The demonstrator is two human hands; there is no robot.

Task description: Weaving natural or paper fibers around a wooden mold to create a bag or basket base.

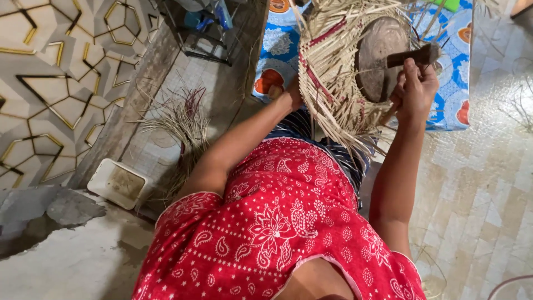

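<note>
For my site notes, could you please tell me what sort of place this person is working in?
Probably a home floor used for hand weaving. The right hand holds a dark tool against a half-woven straw basket, a bundle of loose straw lies by the wall, and a patterned mat covers the tiled floor.

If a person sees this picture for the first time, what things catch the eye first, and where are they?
At top centre, a half-woven straw basket with loose strand ends. The right hand holds a dark wooden-handled tool against the round form inside; the left hand steadies its edge. A bundle of straw lies left.
</note>
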